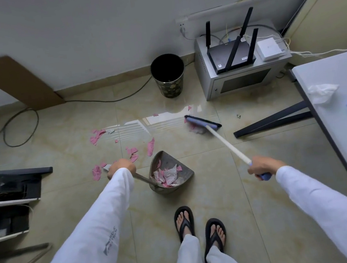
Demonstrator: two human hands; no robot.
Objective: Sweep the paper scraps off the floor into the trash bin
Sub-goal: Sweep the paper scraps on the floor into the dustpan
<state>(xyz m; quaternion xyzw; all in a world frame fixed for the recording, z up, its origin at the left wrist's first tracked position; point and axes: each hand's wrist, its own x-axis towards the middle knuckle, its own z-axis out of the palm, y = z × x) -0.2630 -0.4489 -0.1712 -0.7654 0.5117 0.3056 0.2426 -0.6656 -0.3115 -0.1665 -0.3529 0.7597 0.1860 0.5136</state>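
Scraps (98, 136): pink paper bits scattered on the floor (217, 191), mostly left of centre and just far of the dustpan (170, 174); some already piled in the pan with crumpled white paper. A few more lie under the broom head (202, 123) and one near the bin (168, 75).

Left hand (121, 166) clenched around the dustpan handle; pan sits on the floor, mouth facing far-left, just right of that hand. Right hand (262, 168) wrapped around the purple grip end of the broom's white pole; pole runs far-left, head down on the floor right of centre, well apart from the pan.

Bin: dark, patterned, upright against the far wall, left of a grey cabinet (244, 76) with a router (232, 54) on top. White table (334, 97) at right edge carries crumpled tissue. Feet in black sandals (199, 225) near, centre. Cable (22, 125) loops on the floor far-left.
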